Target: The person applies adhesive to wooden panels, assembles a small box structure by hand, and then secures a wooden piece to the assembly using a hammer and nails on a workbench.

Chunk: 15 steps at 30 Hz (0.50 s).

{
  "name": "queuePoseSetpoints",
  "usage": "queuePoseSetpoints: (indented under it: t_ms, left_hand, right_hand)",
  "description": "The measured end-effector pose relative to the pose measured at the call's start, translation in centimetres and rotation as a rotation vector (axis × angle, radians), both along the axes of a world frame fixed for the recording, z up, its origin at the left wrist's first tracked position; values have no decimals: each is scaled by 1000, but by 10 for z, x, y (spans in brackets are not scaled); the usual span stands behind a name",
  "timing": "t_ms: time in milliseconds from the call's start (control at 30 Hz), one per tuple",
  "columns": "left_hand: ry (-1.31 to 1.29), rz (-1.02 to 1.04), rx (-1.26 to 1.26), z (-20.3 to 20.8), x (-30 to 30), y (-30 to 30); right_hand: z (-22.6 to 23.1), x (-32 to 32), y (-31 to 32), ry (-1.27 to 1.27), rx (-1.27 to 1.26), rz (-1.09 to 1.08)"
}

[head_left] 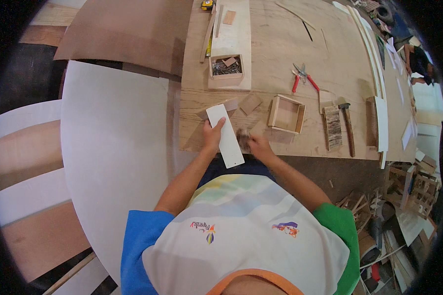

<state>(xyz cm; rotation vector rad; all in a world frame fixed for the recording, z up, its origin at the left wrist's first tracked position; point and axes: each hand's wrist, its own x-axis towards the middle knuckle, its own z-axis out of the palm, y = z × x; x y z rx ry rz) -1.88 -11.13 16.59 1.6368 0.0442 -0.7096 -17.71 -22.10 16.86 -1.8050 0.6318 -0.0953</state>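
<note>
A narrow white board stands tilted at the table's near edge, gripped along its left side by my left hand. My right hand is closed on a dark, mottled piece just right of the board; motion blurs it, so its kind is unclear. Beyond them lies a small square brown wood piece. To its right sits a shallow wooden box with thin sides. Farther right are a rough, streaked wood block and a hammer.
Red-handled cutters lie on the wooden table. A wooden box of nails stands at the far left, near a yellow tape measure. Long strips line the right edge. Scrap wood piles on the floor; large panels lie left.
</note>
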Motion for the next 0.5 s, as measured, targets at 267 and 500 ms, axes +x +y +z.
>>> queuePoseSetpoints:
  t_ms: [267,500]
  left_hand:
    - [54,3,-21,4,1,0]
    - [8,2,4,-23,1,7]
  right_hand:
    - [29,62,3,-202,-93,-98]
    - [5,-46,14,-7,30,196]
